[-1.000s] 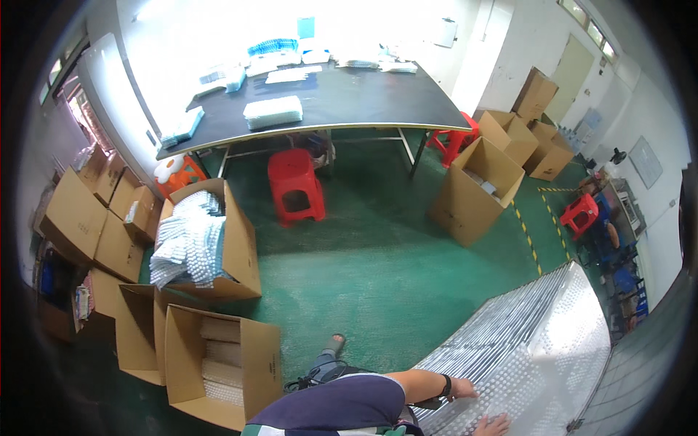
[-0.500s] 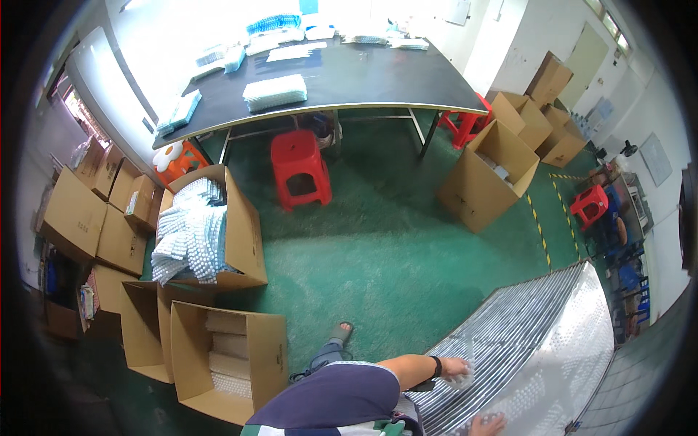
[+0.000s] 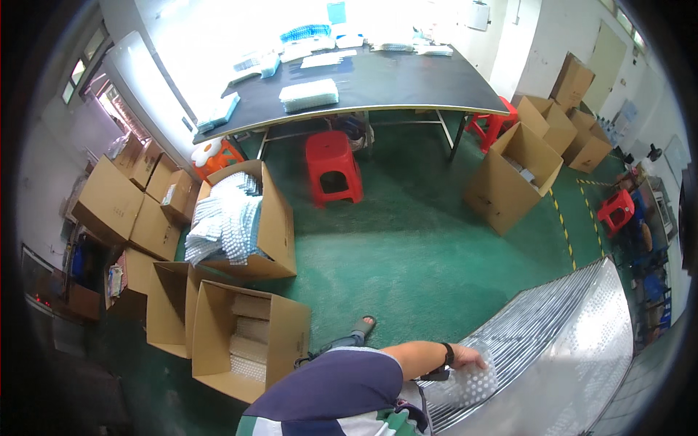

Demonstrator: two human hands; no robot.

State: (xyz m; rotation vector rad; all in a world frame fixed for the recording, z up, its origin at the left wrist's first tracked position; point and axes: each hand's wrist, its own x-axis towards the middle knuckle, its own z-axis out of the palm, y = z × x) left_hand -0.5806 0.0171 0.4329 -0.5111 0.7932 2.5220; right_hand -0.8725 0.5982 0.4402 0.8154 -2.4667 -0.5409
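My left hand (image 3: pixel 471 356), with a dark band at the wrist, is closed on the edge of a clear plastic sheet (image 3: pixel 476 384) patterned with round bumps. The sheet lies over the lower part of a silvery ridged surface (image 3: pixel 520 327), made of many close parallel bars. To its right, a shiny pale panel (image 3: pixel 592 349) with rows of dots slopes down toward the lower edge. My right hand is out of view.
An open carton (image 3: pixel 287 341) with stacked bumpy sheets stands left of my foot. Behind it, another carton (image 3: pixel 280 232) overflows with similar sheets. A red stool (image 3: pixel 333 156) stands before a black table (image 3: pixel 392 76) with sheet stacks. A further carton (image 3: pixel 502 189) is at right.
The view has swung left, shifting the room rightward in the picture. The clear sheet at my left hand now shows more of its bumps. My right hand has gone out of view.
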